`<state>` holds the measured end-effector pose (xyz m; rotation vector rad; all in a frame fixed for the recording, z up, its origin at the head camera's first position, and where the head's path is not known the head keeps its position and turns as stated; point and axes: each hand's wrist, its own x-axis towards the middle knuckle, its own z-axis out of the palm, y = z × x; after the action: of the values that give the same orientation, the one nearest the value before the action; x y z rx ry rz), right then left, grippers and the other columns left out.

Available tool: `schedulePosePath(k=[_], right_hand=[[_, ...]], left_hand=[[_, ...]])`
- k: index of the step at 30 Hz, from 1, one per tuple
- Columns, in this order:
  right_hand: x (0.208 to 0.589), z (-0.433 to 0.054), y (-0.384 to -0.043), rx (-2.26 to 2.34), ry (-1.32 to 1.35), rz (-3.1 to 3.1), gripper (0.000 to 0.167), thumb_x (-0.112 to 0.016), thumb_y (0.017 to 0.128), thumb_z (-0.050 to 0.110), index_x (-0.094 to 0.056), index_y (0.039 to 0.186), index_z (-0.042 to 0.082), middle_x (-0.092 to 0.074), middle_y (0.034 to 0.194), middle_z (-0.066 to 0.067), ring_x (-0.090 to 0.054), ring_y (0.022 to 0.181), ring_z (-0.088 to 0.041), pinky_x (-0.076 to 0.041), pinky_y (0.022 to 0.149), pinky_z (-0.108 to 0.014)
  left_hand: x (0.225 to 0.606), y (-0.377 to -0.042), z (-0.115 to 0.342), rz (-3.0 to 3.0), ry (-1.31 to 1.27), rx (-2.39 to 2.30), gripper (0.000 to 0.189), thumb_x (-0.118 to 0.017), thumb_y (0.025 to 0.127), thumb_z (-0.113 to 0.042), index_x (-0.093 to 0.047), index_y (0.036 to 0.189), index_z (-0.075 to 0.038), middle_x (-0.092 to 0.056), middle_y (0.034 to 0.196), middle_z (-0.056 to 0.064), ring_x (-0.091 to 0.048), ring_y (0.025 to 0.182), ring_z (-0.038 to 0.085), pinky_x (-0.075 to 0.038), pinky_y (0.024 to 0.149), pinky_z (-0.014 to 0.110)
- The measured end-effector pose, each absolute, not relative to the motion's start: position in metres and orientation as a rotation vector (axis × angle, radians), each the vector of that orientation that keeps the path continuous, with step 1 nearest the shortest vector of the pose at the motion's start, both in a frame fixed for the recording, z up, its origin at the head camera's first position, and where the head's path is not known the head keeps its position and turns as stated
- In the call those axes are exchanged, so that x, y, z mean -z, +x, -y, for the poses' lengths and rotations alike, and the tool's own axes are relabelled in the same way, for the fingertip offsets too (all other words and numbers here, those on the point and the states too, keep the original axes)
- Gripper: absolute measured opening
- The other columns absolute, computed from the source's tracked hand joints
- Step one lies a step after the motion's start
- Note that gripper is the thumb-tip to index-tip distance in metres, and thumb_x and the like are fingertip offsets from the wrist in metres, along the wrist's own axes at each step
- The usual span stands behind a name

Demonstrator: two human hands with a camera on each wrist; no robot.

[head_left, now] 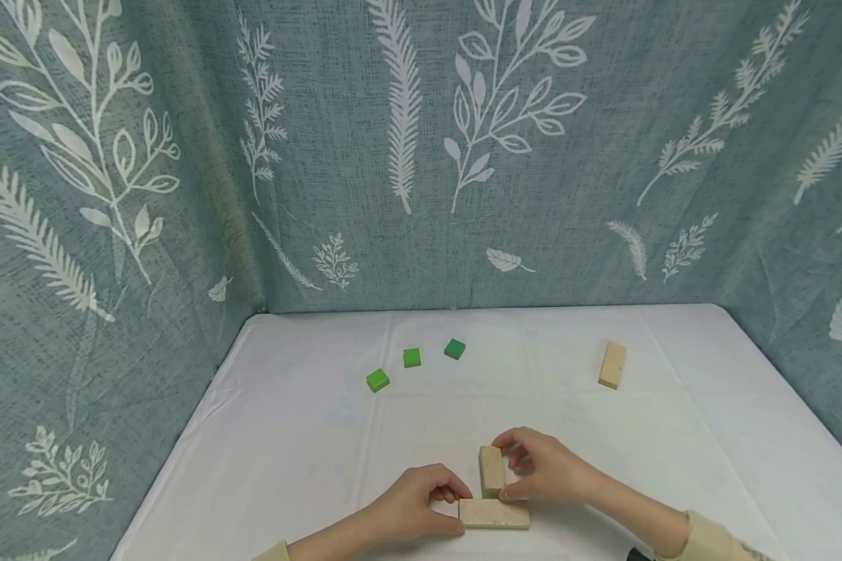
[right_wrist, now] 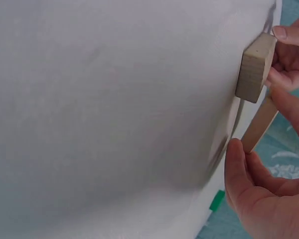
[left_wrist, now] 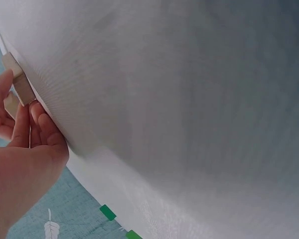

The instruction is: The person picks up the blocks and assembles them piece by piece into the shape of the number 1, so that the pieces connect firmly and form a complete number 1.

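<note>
A wooden block (head_left: 494, 514) lies crosswise near the front of the white table. My left hand (head_left: 421, 502) pinches its left end, thumb at the near corner and fingertips at the far one. A second wooden block (head_left: 492, 470) points away from me, its near end right at the first block's far side. My right hand (head_left: 550, 467) grips this one lengthwise, thumb by the near end and fingers at the far end. In the right wrist view the gripped block (right_wrist: 260, 124) spans between thumb and fingertips, beside the crosswise block (right_wrist: 255, 69).
Toward the back left of the table (head_left: 309, 436) sit two light green blocks (head_left: 377, 380) (head_left: 412, 358) and a darker green block (head_left: 454, 349). Another wooden block (head_left: 612, 365) lies at the back right. A patterned blue-green curtain (head_left: 421, 156) surrounds the table's back and sides.
</note>
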<state>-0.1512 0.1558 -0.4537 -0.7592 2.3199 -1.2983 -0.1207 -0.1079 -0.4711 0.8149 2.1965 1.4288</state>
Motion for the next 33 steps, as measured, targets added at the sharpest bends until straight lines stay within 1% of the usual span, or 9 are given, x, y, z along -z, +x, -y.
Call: schedulePosePath(k=[6, 13, 18, 33], right_hand=[[0.4564, -0.1543, -0.1506, 1.252, -0.747, -2.342, 0.057, -0.083, 0.078, 0.018, -0.054, 0.123, -0.001, -0.056, 0.113, -0.007, -0.058, 0.096, -0.018, -0.052, 0.083, -0.025], [0.4582, -0.1532, -0.1487, 1.221, -0.766, -2.361, 0.057, -0.083, 0.078, 0.019, -0.055, 0.123, 0.0, -0.056, 0.112, -0.005, -0.055, 0.095, -0.014, -0.051, 0.083, -0.024], [0.4589, -0.1534, -0.148, 1.217, -0.767, -2.36, 0.057, -0.083, 0.079, 0.021, -0.054, 0.124, 0.001, -0.055, 0.113, -0.005, -0.054, 0.095, -0.013, -0.051, 0.085, -0.025], [0.4591, -0.1559, -0.1471, 1.212, -0.801, -2.362, 0.055, -0.082, 0.08, 0.022, -0.055, 0.125, 0.003, -0.055, 0.113, -0.003, -0.053, 0.096, -0.013, -0.05, 0.085, -0.026]], left_hand=[[0.4708, -0.1209, 0.1074, -2.196, 0.809, -1.421, 0.027, -0.081, 0.078, -0.008, -0.069, 0.103, -0.006, -0.062, 0.096, -0.01, -0.056, 0.087, 0.003, -0.048, 0.084, 0.021], [0.4705, -0.1209, 0.107, -2.184, 0.835, -1.445, 0.028, -0.081, 0.078, -0.007, -0.069, 0.103, -0.004, -0.064, 0.098, -0.003, -0.057, 0.087, 0.006, -0.049, 0.083, 0.022], [0.47, -0.1206, 0.1067, -2.189, 0.827, -1.446, 0.028, -0.082, 0.077, -0.006, -0.069, 0.103, -0.005, -0.065, 0.098, -0.001, -0.057, 0.086, 0.008, -0.049, 0.083, 0.023], [0.468, -0.1202, 0.1052, -2.202, 0.801, -1.435, 0.029, -0.082, 0.077, -0.007, -0.069, 0.102, -0.005, -0.064, 0.095, -0.003, -0.057, 0.085, 0.008, -0.049, 0.081, 0.023]])
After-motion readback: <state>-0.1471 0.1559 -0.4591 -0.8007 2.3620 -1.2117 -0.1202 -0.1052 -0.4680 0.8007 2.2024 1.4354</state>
